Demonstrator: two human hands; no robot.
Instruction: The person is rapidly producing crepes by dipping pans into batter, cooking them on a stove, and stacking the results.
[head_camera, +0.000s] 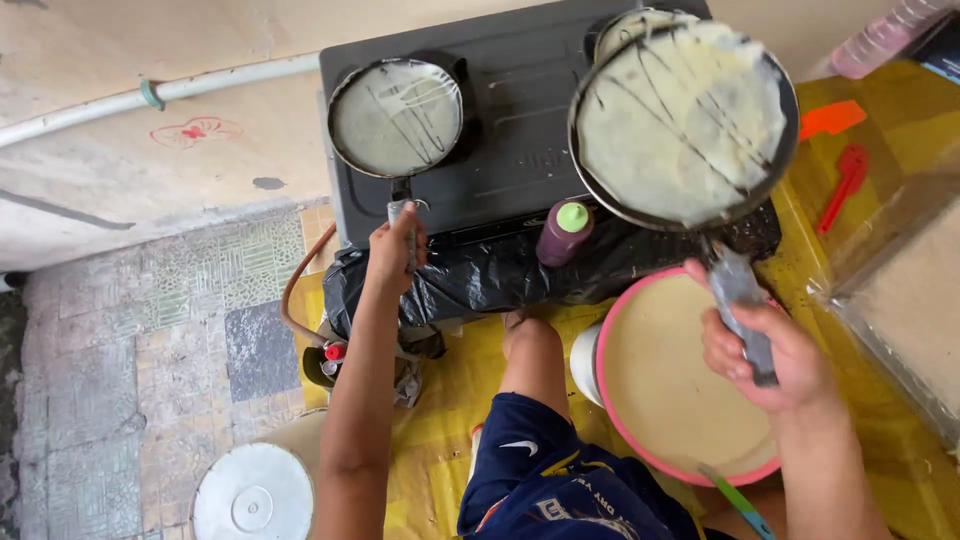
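My left hand (395, 250) grips the handle of a small dark frying pan (396, 117) that sits on the left burner of a black gas stove (510, 140). That pan holds a pale thin crepe with dark drizzled lines. My right hand (770, 355) is closed on the grey handle of a larger pan (683, 120), lifted and tilted above the right burner. Its pale crepe with dark streaks faces the camera. Below it stands a pink-rimmed bowl (668, 375) full of pale batter.
A purple squeeze bottle (565, 232) with a green cap stands at the stove's front edge on black plastic sheeting. A red utensil (843, 185) lies on the yellow mat at right. A white bucket lid (253, 493) rests on the tiled floor. My knee (530, 345) is between my arms.
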